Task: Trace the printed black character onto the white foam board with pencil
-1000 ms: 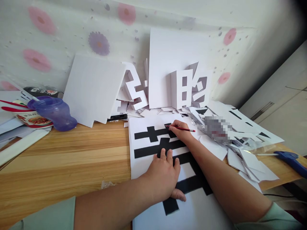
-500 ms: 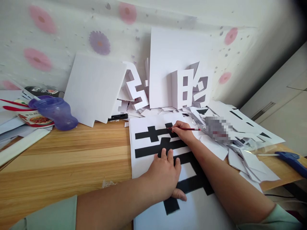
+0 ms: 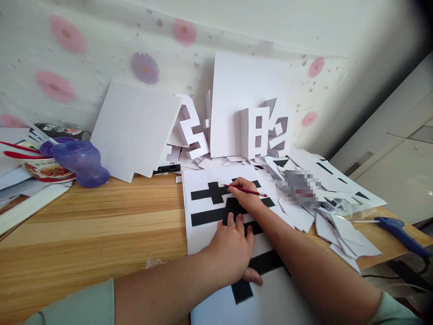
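Pinching a red pencil [image 3: 253, 192] at the black strokes [image 3: 206, 217], right forearm [image 3: 304, 253] in the way

Looking in from afar through the head camera, I see the right hand [image 3: 244, 193] gripping the pencil between thumb and fingers, its tip at the upper bars, though I cannot tell whether it touches; the left hand [image 3: 230, 247] grasps nothing, lying palm down with fingers spread across the strokes. These sit on a white sheet [image 3: 277, 295] on the wooden table [image 3: 101, 216]; the left hand covers their middle, and the forearm blocks my view of their right side.

Beyond the sheet, white box-like shapes [image 3: 246, 133] stand before a tall white panel [image 3: 226, 104]; another white panel [image 3: 135, 126] leans farther left against the flowered backing [image 3: 101, 58], a black tool [image 3: 167, 169] lying by its foot. On the far left I find a purple cup [image 3: 83, 164] just beside a food bowl [image 3: 50, 169]; a dark cylinder [image 3: 62, 131] lies behind them.

White scraps [image 3: 353, 239] crowd the right; a plastic bag [image 3: 277, 175] lies among them, partly hidden from me by a pixelated patch [image 3: 302, 187]; a blue glue gun [image 3: 395, 228] rests well apart from both hands.
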The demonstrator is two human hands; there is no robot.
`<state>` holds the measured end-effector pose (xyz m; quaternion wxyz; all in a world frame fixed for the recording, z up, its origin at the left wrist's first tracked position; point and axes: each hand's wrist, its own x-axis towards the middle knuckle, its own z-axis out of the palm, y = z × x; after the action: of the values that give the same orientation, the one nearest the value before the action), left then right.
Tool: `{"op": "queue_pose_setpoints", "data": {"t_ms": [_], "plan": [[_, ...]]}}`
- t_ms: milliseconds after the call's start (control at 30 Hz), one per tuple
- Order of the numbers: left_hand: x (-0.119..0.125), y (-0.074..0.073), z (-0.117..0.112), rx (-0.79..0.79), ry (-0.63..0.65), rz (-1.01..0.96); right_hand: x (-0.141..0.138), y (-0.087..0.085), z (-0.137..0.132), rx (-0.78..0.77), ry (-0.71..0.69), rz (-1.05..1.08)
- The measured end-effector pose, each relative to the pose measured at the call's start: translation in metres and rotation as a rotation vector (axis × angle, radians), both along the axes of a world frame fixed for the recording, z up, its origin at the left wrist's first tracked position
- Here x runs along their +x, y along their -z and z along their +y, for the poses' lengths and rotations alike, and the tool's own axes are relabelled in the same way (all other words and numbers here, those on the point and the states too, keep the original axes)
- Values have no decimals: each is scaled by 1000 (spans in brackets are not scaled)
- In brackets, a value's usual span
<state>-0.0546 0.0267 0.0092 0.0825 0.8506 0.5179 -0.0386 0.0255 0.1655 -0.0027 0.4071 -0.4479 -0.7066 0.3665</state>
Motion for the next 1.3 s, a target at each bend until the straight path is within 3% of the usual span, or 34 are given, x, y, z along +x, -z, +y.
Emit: {"op": "queue_pose_setpoints", "data": {"t_ms": [200, 533, 867, 1300], "plan": [[0, -3, -3, -6, 11, -12, -1, 12, -6, 44, -25, -68], [-1, -2, -2, 5, 14, -9, -3, 12, -8, 155, -72, -213], [-1, 5, -2, 38, 10, -35, 1, 9, -8, 124, 11, -229], [-3, -2, -2, -17, 10, -36, 15, 7, -2, 97, 158, -189]]}}
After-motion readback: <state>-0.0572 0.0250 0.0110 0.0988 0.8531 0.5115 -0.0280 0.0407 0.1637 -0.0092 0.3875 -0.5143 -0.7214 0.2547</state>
